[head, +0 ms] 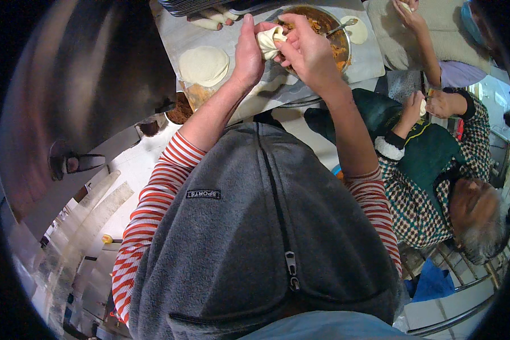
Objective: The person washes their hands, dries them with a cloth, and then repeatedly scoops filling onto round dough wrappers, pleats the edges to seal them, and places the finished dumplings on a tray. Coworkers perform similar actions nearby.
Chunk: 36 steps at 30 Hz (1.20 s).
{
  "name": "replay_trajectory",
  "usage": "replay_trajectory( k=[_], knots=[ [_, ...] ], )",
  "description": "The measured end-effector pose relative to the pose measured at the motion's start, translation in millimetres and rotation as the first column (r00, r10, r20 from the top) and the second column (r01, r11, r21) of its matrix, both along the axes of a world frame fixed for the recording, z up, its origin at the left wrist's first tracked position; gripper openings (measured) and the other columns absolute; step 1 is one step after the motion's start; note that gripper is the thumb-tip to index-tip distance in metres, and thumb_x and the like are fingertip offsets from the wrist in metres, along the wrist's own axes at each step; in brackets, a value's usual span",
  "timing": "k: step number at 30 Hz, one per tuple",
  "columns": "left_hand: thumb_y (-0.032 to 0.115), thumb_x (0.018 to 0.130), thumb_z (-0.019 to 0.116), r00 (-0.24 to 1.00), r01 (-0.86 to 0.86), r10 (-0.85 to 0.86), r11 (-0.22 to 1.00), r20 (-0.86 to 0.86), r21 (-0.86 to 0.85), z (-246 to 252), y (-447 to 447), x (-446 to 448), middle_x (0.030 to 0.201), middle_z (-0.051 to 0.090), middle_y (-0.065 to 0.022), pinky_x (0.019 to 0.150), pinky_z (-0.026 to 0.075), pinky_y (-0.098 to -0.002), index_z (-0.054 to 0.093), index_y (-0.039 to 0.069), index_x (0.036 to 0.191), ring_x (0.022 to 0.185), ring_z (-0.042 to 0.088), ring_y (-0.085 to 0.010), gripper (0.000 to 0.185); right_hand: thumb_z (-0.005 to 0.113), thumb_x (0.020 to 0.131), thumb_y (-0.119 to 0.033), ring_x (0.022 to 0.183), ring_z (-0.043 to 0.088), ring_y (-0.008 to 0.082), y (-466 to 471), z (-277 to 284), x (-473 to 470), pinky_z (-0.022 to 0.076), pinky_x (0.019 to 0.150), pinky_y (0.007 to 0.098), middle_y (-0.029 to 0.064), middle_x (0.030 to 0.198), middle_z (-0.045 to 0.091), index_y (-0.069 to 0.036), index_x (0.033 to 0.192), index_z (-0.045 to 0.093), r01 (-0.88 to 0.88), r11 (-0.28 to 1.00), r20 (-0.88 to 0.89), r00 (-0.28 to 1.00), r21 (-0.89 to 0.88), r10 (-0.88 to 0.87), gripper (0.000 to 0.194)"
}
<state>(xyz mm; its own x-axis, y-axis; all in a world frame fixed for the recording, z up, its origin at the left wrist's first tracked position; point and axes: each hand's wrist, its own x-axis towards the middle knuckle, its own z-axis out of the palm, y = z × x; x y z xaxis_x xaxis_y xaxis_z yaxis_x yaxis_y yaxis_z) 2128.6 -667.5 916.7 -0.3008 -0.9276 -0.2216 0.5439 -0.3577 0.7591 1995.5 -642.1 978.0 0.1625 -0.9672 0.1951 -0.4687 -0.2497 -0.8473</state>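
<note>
A pleated dough bun [269,42], its top partly gathered, is held between my two hands over the work surface. My left hand [250,53] cups it from the left side. The thumb and fingers of my right hand [308,53] pinch its folded rim from the right. Behind my right hand stands a metal bowl [349,50] of orange-brown filling, with a spoon [342,26] leaning on its edge. A stack of round dough wrappers [204,66] lies to the left of my hands, and a single wrapper [359,33] lies right of the bowl.
Filled rolls [206,22] and a dark rack [191,5] are at the board's far edge. A dark panel [110,55] stands close on my left. Two other people work at right, one in a green apron [433,148], each with dough in hand. A brown-filled container [180,109] sits below the board.
</note>
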Motion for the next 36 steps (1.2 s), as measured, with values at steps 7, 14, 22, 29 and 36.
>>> replay_trajectory(
  k=[7, 14, 22, 29, 36],
  knots=[
    [0.06, 0.101, 0.02, 0.913, 0.239, -0.243, 0.97, 0.327, 0.052, 7.6, -29.8, 15.5, 0.079, 0.065, -0.0035, 0.054, 0.047, -0.0253, 0.065, 0.005, 0.101, 0.066, 0.06, -0.0123, 0.072, 0.061, 0.093, -0.008, 0.071, 0.067, 0.0264, -16.2, 8.7, -5.0, 0.0523, 0.06, 0.0354, 0.0156, 0.087, 0.064, -0.001, 0.107, 0.06, -0.16, 0.946, -0.335, 0.94, -0.281, 0.06, 0.016],
    [0.045, 0.104, 0.026, 0.927, -0.099, 0.234, 0.906, 0.293, -0.412, 16.9, -37.1, 11.5, 0.093, 0.067, -0.0058, 0.064, 0.051, -0.0256, 0.059, 0.01, 0.126, 0.076, 0.064, -0.013, 0.053, 0.056, 0.092, -0.006, 0.075, 0.066, 0.0358, -38.1, 18.9, 4.7, 0.0526, 0.065, 0.0431, 0.0179, 0.082, 0.066, -0.001, 0.096, 0.06, 0.016, 0.993, -0.057, 0.998, 0.119, -0.009, 0.008],
    [0.06, 0.102, 0.021, 0.958, 0.004, 0.026, 0.995, 0.286, -0.103, 10.8, -62.2, 35.2, 0.079, 0.067, -0.0019, 0.054, 0.045, -0.0247, 0.068, 0.005, 0.091, 0.069, 0.06, -0.0109, 0.072, 0.054, 0.096, -0.009, 0.069, 0.069, 0.018, -72.1, 22.5, 21.8, 0.0561, 0.059, 0.0293, 0.0129, 0.084, 0.066, -0.001, 0.107, 0.057, -0.161, 0.984, -0.251, 0.952, 0.077, 0.176, 0.015],
    [0.044, 0.105, 0.033, 0.903, -0.325, 0.363, 0.926, 0.228, -0.19, 9.7, -79.7, 72.8, 0.116, 0.061, -0.0061, 0.07, 0.051, -0.0269, 0.055, 0.004, 0.131, 0.098, 0.059, -0.0134, 0.052, 0.058, 0.096, -0.013, 0.056, 0.066, 0.0195, -224.0, 45.5, 33.7, 0.0493, 0.051, 0.0325, 0.0138, 0.07, 0.066, -0.001, 0.092, 0.063, -0.16, 0.915, -0.433, 0.901, -0.369, -0.017, 0.014],
    [0.02, 0.094, 0.059, 0.313, -0.23, 0.284, 0.949, 0.906, -0.217, -82.8, -11.3, 142.4, 0.111, 0.059, -0.0165, 0.087, 0.049, -0.0403, 0.059, 0.002, 0.123, 0.101, 0.06, -0.0272, 0.035, 0.065, 0.088, -0.017, 0.078, 0.067, 0.0358, -428.5, -21.3, 32.5, 0.0536, 0.071, 0.046, 0.0199, 0.083, 0.067, -0.004, 0.093, 0.069, -0.224, 0.829, -0.69, 0.682, -0.513, -0.242, 0.015]
  ],
)
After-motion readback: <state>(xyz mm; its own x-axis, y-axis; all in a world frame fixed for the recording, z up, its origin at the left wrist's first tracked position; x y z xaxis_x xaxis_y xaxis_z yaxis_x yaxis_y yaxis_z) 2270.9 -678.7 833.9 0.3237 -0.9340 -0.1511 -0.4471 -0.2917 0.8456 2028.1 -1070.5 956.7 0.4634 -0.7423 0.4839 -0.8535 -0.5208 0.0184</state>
